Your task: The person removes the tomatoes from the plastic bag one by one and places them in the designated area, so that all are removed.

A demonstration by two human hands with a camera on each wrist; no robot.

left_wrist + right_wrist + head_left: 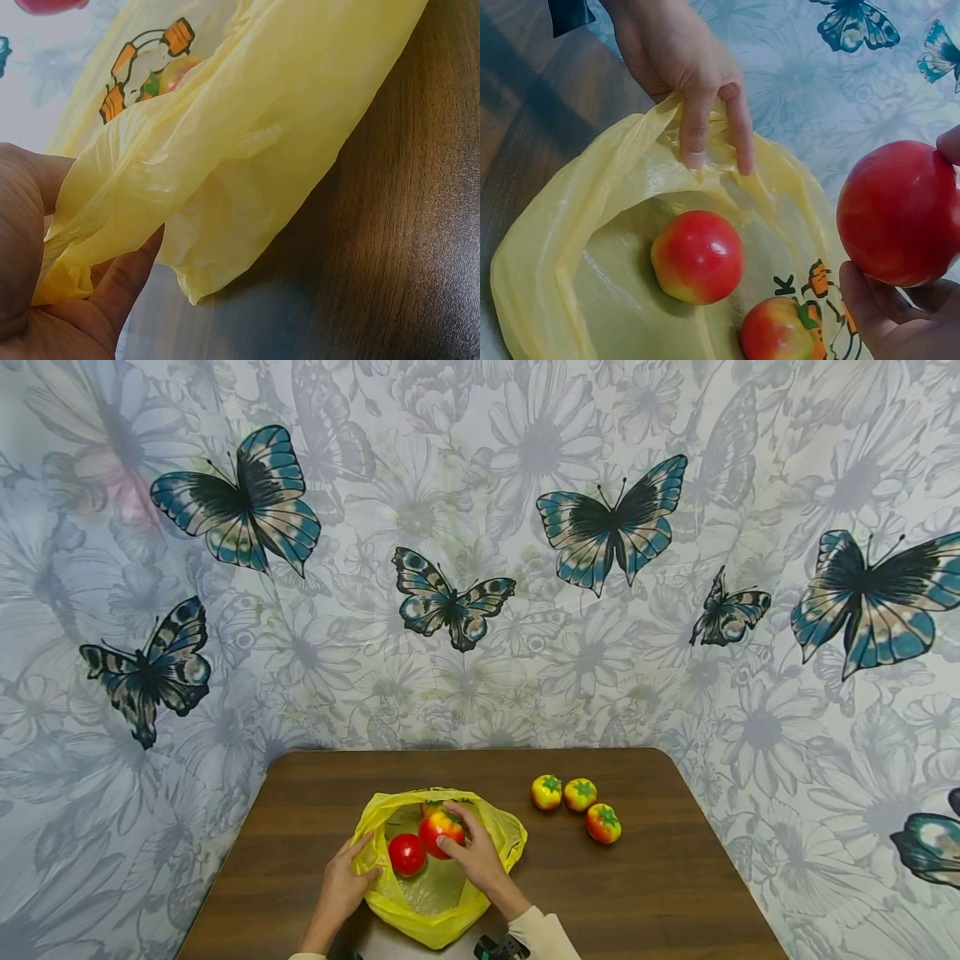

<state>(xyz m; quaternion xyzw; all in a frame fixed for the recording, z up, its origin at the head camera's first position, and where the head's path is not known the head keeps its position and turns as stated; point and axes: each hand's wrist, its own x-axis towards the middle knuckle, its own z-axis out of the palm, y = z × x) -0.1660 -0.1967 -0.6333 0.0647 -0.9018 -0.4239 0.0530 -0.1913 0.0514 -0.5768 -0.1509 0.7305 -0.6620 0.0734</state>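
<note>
A yellow plastic bag (427, 931) lies on the table with its mouth spread upward. At its left side my left hand (341, 885) pinches the rim, with film bunched between thumb and fingers (124, 281) in the left wrist view. My right hand (480, 858) grips a red-and-yellow tomato-like fruit (441, 833) over the bag's opening, thumb and fingertips around it. Inside the bag sits a red fruit (407, 855). Another fruit with a green leaf cap (776, 330) shows beside it in the right wrist view; in the head view the held fruit mostly hides it.
Three similar fruits with green star-shaped caps, a left one (546, 792), a middle one (580, 794) and a front one (603, 823), lie right of the bag on the brown wooden table (660, 893). A wall covering with butterflies (450, 602) rises behind the table's far edge.
</note>
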